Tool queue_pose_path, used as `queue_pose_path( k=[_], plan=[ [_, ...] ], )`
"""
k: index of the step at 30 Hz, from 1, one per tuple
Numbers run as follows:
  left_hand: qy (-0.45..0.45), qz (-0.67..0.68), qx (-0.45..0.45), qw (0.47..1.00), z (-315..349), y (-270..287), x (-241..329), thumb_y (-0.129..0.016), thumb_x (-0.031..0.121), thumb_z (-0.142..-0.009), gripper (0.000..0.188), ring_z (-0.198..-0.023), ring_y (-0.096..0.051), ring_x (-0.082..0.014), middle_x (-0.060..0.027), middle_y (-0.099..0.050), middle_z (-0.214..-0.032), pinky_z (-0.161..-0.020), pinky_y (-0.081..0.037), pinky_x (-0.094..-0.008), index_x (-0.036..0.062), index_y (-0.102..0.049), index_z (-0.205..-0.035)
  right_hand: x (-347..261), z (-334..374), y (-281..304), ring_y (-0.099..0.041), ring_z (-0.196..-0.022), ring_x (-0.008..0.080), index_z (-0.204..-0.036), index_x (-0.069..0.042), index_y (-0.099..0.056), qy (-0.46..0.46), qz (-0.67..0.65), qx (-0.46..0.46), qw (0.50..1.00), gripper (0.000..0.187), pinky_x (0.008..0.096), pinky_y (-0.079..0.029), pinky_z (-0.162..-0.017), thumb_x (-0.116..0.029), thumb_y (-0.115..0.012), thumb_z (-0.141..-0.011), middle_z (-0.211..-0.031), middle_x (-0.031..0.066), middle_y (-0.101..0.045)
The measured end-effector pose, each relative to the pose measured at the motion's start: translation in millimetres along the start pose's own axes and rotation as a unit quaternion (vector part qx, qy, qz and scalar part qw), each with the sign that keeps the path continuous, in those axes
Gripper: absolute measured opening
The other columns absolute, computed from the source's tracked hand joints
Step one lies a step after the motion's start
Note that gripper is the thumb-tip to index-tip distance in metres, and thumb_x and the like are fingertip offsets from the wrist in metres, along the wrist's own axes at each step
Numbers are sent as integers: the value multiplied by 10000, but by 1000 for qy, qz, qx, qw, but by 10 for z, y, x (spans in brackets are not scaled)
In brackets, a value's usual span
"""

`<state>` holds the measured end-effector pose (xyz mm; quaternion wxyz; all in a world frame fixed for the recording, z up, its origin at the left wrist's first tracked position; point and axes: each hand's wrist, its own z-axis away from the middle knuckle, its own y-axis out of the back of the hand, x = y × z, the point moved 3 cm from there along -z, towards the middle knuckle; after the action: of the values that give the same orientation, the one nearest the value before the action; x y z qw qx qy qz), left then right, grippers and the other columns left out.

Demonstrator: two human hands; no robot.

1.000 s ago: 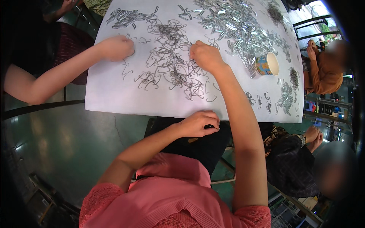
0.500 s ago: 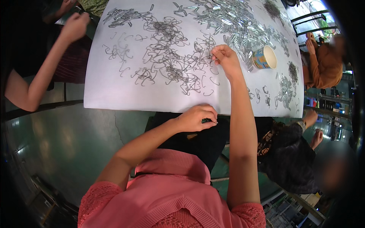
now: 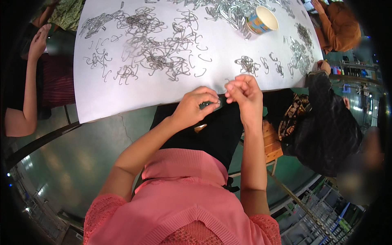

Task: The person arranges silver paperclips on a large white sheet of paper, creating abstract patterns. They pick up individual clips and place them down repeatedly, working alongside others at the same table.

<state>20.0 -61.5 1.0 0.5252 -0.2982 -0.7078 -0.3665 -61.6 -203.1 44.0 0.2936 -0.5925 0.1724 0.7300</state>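
My left hand (image 3: 195,107) is just off the table's front edge, thumb and forefinger pinching a small shiny metal piece (image 3: 219,103) that is mostly covered by the fingertips. Close beside it, my right hand (image 3: 247,97) pinches a thin bent wire hook (image 3: 226,83); part of it shows above the fingers. The two hands are slightly apart. Beyond them on the white-covered table (image 3: 122,100) lies a tangled heap of bent wire hooks (image 3: 157,61). A smaller cluster of hooks (image 3: 247,64) lies nearer my right hand.
Shiny elongated metal pieces (image 3: 222,15) are heaped at the back, with a patterned paper cup (image 3: 253,25) beside them. More metal pieces (image 3: 98,24) lie far left. People sit around the table; one hand (image 3: 38,43) is raised at left. A wooden stool (image 3: 271,143) stands at right.
My right hand has come back from the hook heap to beside my left hand, bringing a wire hook. My left hand stays pinched. The view has shifted, so the table appears higher.
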Motion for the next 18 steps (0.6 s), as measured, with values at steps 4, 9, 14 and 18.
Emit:
queue_pose_path(
  k=[4, 9, 14, 18],
  plan=[
    [4, -15, 11, 1000, 8, -22, 22, -687, 18, -795, 127, -889, -642, -201, -94, -656, -995, -769, -500, -291, 14, -682, -922, 144, 405, 39, -624, -664, 127, -1020, -5, -511, 5, -53, 44, 998, 244, 226, -523, -564, 13, -674, -840, -851, 105, -648],
    [13, -30, 17, 999, 37, -76, 45, -683, 14, -798, 131, -888, -644, -198, -96, -657, -992, -767, -502, -287, -1, -684, -928, 356, 474, 65, -642, -669, 129, -961, -5, -513, 6, -77, 97, 992, 180, 233, -546, -584, 34, -652, -853, -840, 114, -646],
    [-12, -47, 37, 998, 44, -89, 67, -685, 9, -794, 141, -882, -645, -204, -99, -657, -994, -765, -506, -289, -1, -687, -935, 327, 493, 16, -649, -703, 132, -932, -7, -505, 51, -45, 137, 988, 154, 234, -545, -632, 30, -639, -866, -836, 100, -639],
    [-15, -46, 35, 998, 59, -119, 65, -692, 15, -792, 150, -883, -647, -209, -102, -655, -999, -769, -508, -294, 1, -688, -941, 238, 577, -98, -649, -751, 132, -919, -1, -499, 131, -37, 153, 979, 145, 234, -540, -687, 32, -632, -873, -860, 101, -634]
  ],
)
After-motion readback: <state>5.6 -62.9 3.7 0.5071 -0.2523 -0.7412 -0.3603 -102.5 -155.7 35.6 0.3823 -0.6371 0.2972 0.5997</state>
